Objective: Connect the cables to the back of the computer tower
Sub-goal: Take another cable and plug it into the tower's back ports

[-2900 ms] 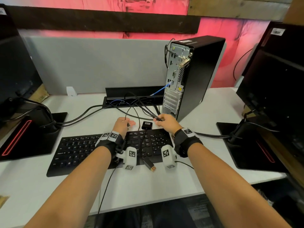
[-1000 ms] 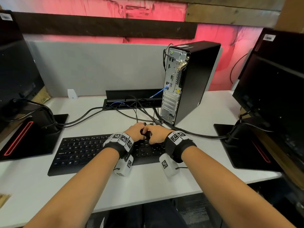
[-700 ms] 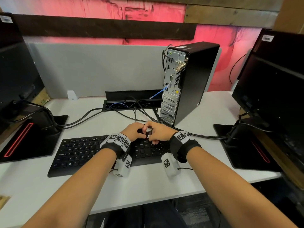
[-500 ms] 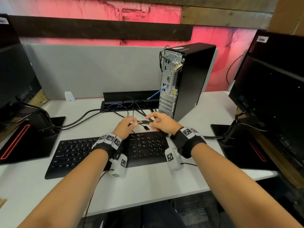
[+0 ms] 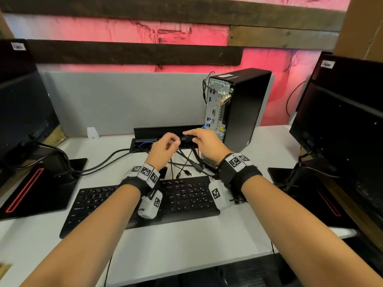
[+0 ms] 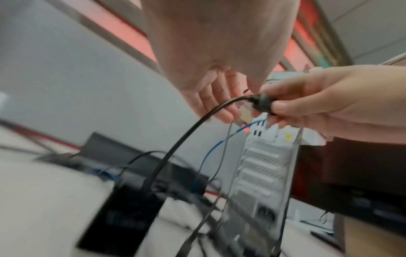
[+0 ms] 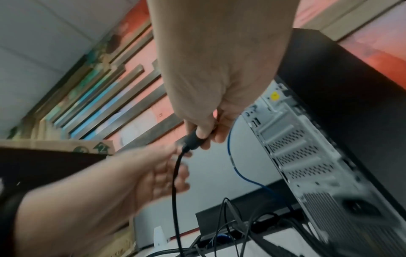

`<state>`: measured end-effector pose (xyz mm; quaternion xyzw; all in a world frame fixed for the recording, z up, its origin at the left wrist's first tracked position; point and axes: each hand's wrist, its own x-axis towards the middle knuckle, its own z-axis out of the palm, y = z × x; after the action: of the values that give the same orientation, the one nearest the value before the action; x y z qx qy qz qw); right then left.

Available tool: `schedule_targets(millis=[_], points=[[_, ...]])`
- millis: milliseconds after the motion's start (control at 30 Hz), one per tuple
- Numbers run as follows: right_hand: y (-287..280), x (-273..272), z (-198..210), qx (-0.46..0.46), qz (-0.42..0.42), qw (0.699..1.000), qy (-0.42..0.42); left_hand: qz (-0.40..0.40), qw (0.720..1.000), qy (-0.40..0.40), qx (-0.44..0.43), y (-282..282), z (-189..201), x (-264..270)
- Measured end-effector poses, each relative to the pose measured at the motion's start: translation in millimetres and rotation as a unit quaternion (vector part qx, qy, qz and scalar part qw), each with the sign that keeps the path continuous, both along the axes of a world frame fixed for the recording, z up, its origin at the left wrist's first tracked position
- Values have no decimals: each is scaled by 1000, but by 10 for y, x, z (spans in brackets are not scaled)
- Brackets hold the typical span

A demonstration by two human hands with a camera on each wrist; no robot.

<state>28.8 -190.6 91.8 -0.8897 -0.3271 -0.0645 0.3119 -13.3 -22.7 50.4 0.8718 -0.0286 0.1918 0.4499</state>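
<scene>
Right wrist: rounded black plug [image 7: 193,139], perforated tower [image 7: 307,156].

I am holding both hands raised over the desk [image 5: 186,241], just in front of the computer tower [image 5: 238,112]. My right hand [image 5: 207,141] is pinching a black plug [image 5: 187,139], its cable hanging toward the keyboard [image 5: 186,195]. My left hand [image 5: 163,148] is hovering just beside it, fingers loosely curled. A blue cable [image 5: 206,125] is sitting in the tower's back panel.

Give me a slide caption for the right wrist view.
Right hand pinches a black cable plug beside the tower's rear panel, left hand open nearby.
</scene>
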Motion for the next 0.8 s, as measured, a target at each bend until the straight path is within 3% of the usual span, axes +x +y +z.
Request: schedule_targets(millis=[167, 267, 333, 467, 567, 667, 800], points=[[21, 59, 386, 24, -17, 994, -104, 6, 996, -65, 65, -249, 598, 229], [-91, 139, 676, 40, -16, 970, -240, 26, 992, -92, 82, -288, 842, 384], [-152, 242, 839, 96, -38, 952, -287, 49, 993, -66, 84, -305, 943, 501], [-256, 519, 1209, 226, -133, 943, -205, 65, 988, -18, 136, -386, 1051, 662], [-287, 744, 1347, 121, -167, 972, -116, 69, 988, -9, 141, -473, 1068, 742], [-289, 852, 1391, 11, -170, 980, -100, 78, 989, -12, 121, -533, 1068, 788], [-348, 923, 1466, -33, -160, 986, -39, 84, 991, -23, 103, -552, 1064, 810]])
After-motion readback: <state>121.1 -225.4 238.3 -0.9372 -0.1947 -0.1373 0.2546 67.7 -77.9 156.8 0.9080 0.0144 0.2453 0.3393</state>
